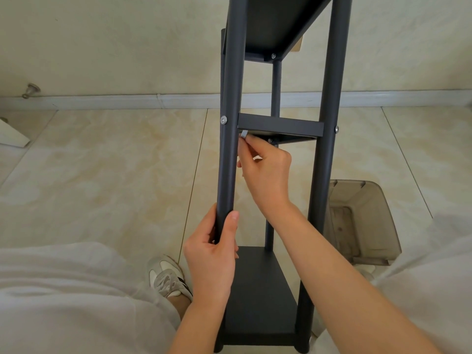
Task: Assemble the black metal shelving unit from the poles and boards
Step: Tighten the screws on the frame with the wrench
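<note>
The person sits low, pale trousers (76,290) on either side and one grey and white shoe (167,277) planted on the tiles. The black shelf unit stands on the floor (115,175) between the knees, its bottom board (258,290) closest to them. The left hand (212,261) grips the left front pole (227,162) just above that board, with the fingers curled behind the tube and the thumb laid up its front. The right forearm passes between the two front poles. The right hand (265,169) is raised under the middle board (279,125), and its fingertips pinch a small silver piece (244,134) against the board's underside, right beside the left front pole. A silver bolt (223,120) sits in that pole level with the board, and another bolt shows on the right front pole (324,162). A smoky clear plastic bin (365,223) sits on the floor just right of the unit. Higher up, the top board (273,26) is seen from below, with a back pole (275,90) running down from it. Beyond are a white skirting board (127,100), a cream wall, and a metal door stop (31,90) far left.
</note>
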The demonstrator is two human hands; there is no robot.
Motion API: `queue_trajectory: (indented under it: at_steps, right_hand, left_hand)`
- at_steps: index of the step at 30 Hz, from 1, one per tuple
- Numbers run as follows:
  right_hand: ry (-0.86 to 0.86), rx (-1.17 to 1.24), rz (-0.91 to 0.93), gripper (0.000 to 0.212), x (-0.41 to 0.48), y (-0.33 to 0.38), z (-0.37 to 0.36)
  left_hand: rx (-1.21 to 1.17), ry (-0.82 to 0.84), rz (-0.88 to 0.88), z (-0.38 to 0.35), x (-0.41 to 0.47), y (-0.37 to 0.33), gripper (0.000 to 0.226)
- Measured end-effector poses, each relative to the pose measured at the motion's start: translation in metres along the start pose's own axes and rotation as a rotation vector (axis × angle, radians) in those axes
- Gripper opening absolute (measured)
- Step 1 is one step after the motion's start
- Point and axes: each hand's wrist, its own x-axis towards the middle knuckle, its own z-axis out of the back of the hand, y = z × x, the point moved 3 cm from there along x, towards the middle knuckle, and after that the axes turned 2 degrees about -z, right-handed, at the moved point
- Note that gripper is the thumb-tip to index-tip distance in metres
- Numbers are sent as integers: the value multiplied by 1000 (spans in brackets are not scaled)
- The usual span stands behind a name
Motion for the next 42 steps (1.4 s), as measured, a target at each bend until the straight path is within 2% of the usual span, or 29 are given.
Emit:
queue_trajectory:
  at_steps: [5,10,15,21,27,34,40,42]
  right_hand:
    - [80,-52,-36,23,0,-1,6]
    - [244,-133,-244,32,3,-4,13]
    - [293,-234,-264,27,11,11,27]
    - [305,-261,-229,24,15,25,33]
    - [311,-147,-289,26,15,25,33]
    - [295,-149,-312,26,17,23,37]
    - [272,-120,-287,30,16,22,38]
    - [272,-115,-269,32,12,21,35]
  left_hand:
    - [-4,3,-2,0,0,0,59]
    - [0,10,-5,0,-1,0,56]
    - [-5,9,1,-3,0,-2,55]
    - [-34,20,1,-4,-1,-4,53]
    - [-20,34,-4,-4,-2,-4,56]
    - [-29,47,-22,-5,-2,-6,37]
    - [-34,51,-26,-5,-2,-4,42]
    - [-24,49,-31,-4,-2,-4,37]
